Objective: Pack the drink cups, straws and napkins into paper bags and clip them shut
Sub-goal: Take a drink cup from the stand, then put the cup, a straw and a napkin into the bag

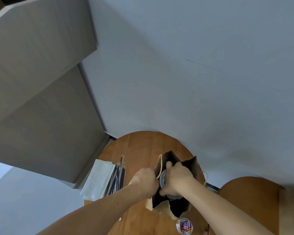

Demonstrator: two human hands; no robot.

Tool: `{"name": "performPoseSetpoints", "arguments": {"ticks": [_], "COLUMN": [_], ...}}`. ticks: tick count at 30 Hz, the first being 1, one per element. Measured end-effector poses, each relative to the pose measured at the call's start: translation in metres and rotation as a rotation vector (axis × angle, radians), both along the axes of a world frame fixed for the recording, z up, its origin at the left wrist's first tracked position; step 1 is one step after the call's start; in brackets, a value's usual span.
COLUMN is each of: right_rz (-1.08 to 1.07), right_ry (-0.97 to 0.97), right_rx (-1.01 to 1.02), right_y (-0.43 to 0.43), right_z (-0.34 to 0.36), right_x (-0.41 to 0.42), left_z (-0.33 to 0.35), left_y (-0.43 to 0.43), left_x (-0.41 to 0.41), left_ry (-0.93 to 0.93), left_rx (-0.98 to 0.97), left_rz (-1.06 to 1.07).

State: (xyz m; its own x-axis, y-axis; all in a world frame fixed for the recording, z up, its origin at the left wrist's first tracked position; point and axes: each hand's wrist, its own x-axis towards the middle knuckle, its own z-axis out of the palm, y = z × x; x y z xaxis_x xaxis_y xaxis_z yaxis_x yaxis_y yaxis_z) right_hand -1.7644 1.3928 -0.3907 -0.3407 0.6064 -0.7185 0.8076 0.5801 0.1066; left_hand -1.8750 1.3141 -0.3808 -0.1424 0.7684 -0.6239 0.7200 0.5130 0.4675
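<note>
Round wooden worktop (pixel 139 145) under both forearms. A second wooden surface (pixel 248 200) lies out beyond the right hand, well apart.

Brown paper bag (pixel 188 165) stands open between the two hands, mouth spread, dark inside. Its pale cord handle (pixel 160 167) loops just past the left knuckles.

Left hand (pixel 145 181): fingers curled, gripping the bag's near-left rim.

Right hand (pixel 178 178): inside the bag mouth, wrapped over the top of a clear lidded drink cup (pixel 163 178). The cup sits low in the bag, mostly covered by the palm.

Stack of white napkins (pixel 98 178) outboard of the left hand, at the worktop edge. Bundle of dark wrapped straws (pixel 117 178) between napkins and left hand.

Small clear tub of coloured paper clips (pixel 184 225) beneath the right forearm, nearer the body than the bag.
</note>
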Motion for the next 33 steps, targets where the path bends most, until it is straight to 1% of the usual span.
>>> {"name": "performPoseSetpoints", "arguments": {"ticks": [3,6,8,12,16,19,23,27,30,33], "right_rz": [-0.025,0.012,0.033,-0.057,0.047,0.125,0.171,0.115,0.048,-0.021], "right_ry": [0.053,0.052,0.055,0.119,0.126,0.129,0.123,0.117,0.136,0.232], "right_rx": [-0.031,0.035,0.076,0.033,0.023,0.054,0.093,0.066,0.025,-0.011], "right_y": [0.003,-0.002,-0.006,-0.007,-0.009,-0.015,-0.016,-0.016,-0.013,-0.007], "right_z": [-0.009,-0.038,-0.060,-0.089,-0.107,-0.115,-0.117,-0.111,-0.084,-0.036], "right_x": [0.003,0.008,0.013,0.017,0.012,0.006,0.003,0.006,0.002,-0.001], "left_z": [0.001,-0.001,-0.003,-0.009,-0.008,-0.007,-0.003,-0.004,-0.004,0.000], "left_y": [0.000,-0.001,-0.004,-0.010,-0.013,-0.011,-0.007,-0.005,-0.007,-0.007], "left_x": [0.002,-0.001,-0.006,-0.013,-0.014,-0.014,-0.014,-0.014,-0.015,-0.018], "left_ry": [0.008,-0.043,-0.039,0.001,0.009,0.038,0.056,0.065,0.083,0.087], "left_rx": [-0.007,0.010,0.031,0.054,0.039,0.030,0.037,0.058,0.073,0.083], "left_rz": [-0.020,0.088,0.137,0.178,0.154,0.110,0.083,0.088,0.077,0.069]}}
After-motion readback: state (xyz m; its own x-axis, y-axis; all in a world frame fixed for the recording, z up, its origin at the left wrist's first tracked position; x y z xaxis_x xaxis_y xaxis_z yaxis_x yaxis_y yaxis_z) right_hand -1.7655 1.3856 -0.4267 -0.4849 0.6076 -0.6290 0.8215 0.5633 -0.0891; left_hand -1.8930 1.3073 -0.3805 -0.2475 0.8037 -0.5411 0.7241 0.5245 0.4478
